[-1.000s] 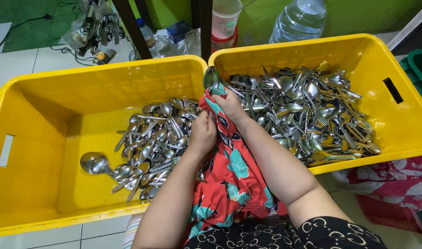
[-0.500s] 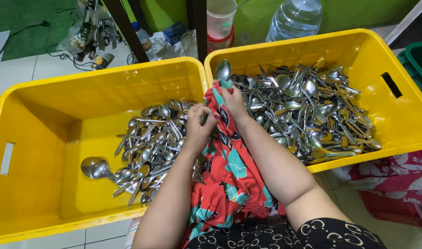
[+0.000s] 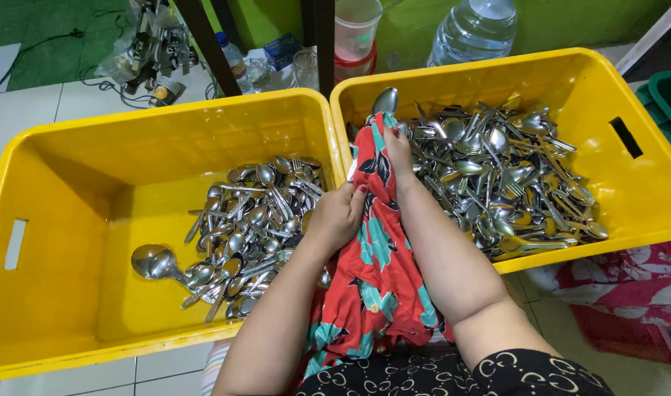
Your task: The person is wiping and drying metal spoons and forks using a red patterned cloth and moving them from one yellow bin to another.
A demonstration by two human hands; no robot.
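Observation:
A red cloth [image 3: 376, 264] with teal and black flowers hangs from my hands down to my lap. My left hand [image 3: 338, 215] grips the cloth's edge over the right rim of the left yellow crate [image 3: 71, 169]. My right hand [image 3: 398, 149] holds a steel spoon [image 3: 384, 100] wrapped in the top of the cloth, bowl sticking up, above the left end of the right yellow crate [image 3: 629, 183]. A heap of spoons and forks [image 3: 497, 176] fills the right crate. A smaller pile of cutlery [image 3: 247, 227] lies in the left crate, with a ladle [image 3: 154, 262] at its left.
Behind the crates stand a large water bottle [image 3: 471, 29], a plastic jug [image 3: 356, 33], a small bottle [image 3: 233, 59] and dark table legs [image 3: 203, 44]. A tangle of cables [image 3: 145, 51] lies on the tiled floor. A floral cloth [image 3: 629, 293] lies at the right.
The spoon in the cloth has risen and its bowl now shows above the fabric. My left hand slid lower down the cloth, away from my right hand.

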